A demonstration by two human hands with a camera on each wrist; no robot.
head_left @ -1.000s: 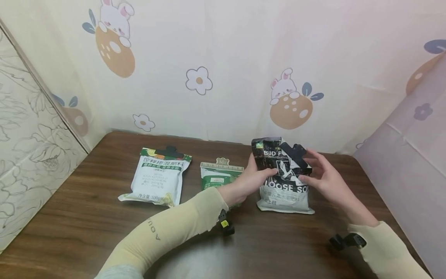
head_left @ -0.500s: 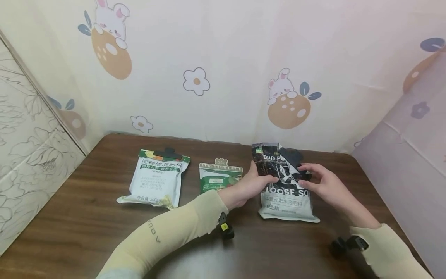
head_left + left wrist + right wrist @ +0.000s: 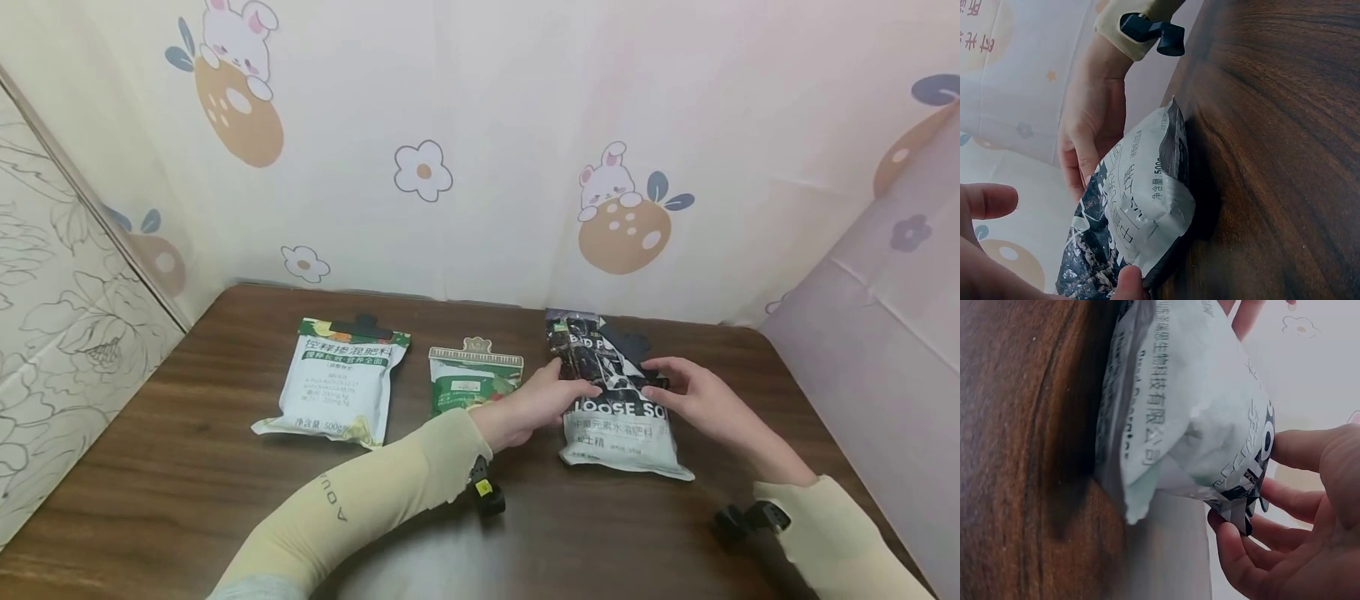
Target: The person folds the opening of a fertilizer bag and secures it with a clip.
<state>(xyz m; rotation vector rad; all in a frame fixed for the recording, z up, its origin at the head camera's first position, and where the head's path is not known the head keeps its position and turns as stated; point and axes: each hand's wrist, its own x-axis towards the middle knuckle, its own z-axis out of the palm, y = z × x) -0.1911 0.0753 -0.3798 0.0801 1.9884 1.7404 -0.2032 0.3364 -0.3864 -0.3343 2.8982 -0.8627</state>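
Observation:
A black-and-white fertilizer bag [image 3: 622, 429] lettered "LOOSE SO" lies on the table's right half. A black clip [image 3: 630, 343] sits slantwise at its upper right corner, where the top is folded over. My left hand [image 3: 528, 404] is at the bag's left edge, fingertips along the side. Its thumb [image 3: 991, 200] stands raised apart from the bag in the left wrist view. My right hand [image 3: 697, 396] holds the right edge below the clip, thumb [image 3: 1300, 449] on the front and fingers [image 3: 1241, 562] curled at the folded side.
On the left lies a white fertilizer bag [image 3: 333, 387] with a black clip [image 3: 363, 327]. A green-and-white bag [image 3: 465, 387] with a pale gold clip [image 3: 477, 350] lies in the middle, partly behind my left arm. A patterned wall covering [image 3: 495, 233] rises behind the table [image 3: 187, 467].
The black-and-white bag has tipped back and settled lower, its bottom edge coming nearer to me. The right hand has slid from the clip to the bag's edge just below it.

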